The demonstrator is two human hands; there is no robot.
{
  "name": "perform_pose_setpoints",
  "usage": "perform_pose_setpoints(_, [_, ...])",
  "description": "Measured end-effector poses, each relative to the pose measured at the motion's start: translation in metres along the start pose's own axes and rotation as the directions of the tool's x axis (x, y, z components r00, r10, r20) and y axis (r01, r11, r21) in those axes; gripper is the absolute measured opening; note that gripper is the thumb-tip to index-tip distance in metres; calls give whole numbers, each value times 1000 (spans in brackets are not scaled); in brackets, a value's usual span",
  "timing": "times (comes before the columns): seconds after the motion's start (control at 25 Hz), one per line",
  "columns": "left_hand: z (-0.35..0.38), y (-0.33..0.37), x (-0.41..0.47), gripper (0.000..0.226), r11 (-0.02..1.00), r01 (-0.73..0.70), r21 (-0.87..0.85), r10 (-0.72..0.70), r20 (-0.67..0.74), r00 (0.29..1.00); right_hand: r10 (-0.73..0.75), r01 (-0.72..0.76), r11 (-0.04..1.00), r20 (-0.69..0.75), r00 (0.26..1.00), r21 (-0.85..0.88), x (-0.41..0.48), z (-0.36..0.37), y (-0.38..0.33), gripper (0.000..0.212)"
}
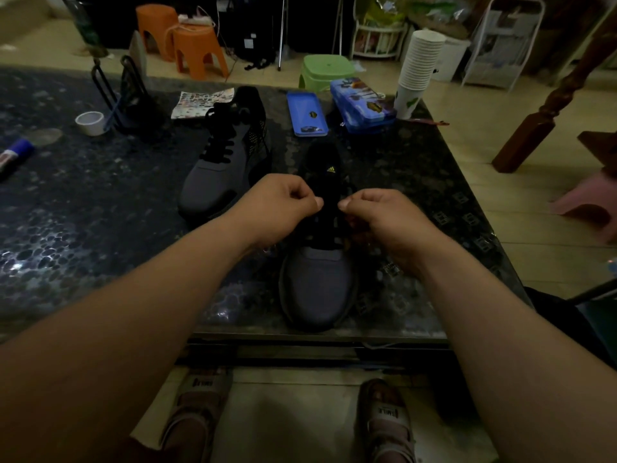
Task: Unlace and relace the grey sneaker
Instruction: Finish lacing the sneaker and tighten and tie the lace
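A grey sneaker (317, 282) with a black tongue and black lace stands toe toward me at the table's near edge. My left hand (280, 208) and my right hand (380, 218) hover over its lace area, each with thumb and fingers pinched on the black lace (329, 225). The lace ends themselves are hard to make out in the dim light. A second grey sneaker (223, 168), fully laced in black, lies further back to the left.
On the dark patterned table (83, 212) are a blue pencil case (362, 105), a blue lid (305, 113), stacked paper cups (419, 68), a tape roll (90, 122), a black rack (128, 95) and a glue stick (15, 155). Stools stand on the floor beyond.
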State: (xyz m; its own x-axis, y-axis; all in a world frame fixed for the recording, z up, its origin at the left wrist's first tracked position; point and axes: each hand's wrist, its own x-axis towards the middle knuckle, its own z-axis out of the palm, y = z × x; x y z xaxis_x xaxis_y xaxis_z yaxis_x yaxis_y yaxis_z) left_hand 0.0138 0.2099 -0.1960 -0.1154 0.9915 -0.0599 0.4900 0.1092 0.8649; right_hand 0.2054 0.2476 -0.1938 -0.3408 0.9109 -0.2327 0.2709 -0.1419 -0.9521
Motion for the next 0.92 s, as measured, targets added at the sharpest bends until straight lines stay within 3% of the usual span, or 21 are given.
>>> perform_pose_setpoints(0.08, [6,4,-1,24,988,-24,153,42,-111,993,-87,81,990,-53,995,-116,-1,3,-3,20])
perform_pose_setpoints(0.16, [8,6,-1,21,991,-26,132,47,-152,987,-119,107,985,-77,990,-138,-2,4,-4,19])
perform_pose_setpoints(0.28, [2,5,0,17,998,-11,-56,5,-98,995,-78,75,994,-37,996,-85,-3,2,-6,18])
perform_pose_setpoints(0.4, [-6,3,1,18,994,8,-111,-10,-16,1000,-54,55,995,19,998,-85,-2,1,-6,14])
perform_pose_setpoints(0.48, [-11,2,1,16,997,-9,-72,10,16,1000,-57,61,994,51,997,-85,-1,0,-6,15])
perform_pose_setpoints(0.6, [-15,0,0,15,975,-159,153,161,3,987,-51,56,996,70,996,-75,2,-3,-4,16])
perform_pose_setpoints(0.68, [-15,-1,0,13,950,-204,236,210,-1,978,-78,83,981,34,996,-175,3,-4,-4,18])
perform_pose_setpoints(0.8, [-13,-3,1,13,982,-134,136,133,16,991,-214,189,894,-17,977,-405,-1,-3,-4,19])
perform_pose_setpoints(0.92, [-12,-4,-1,16,991,-106,82,105,25,994,-198,191,940,6,980,-284,-2,-3,-2,20])
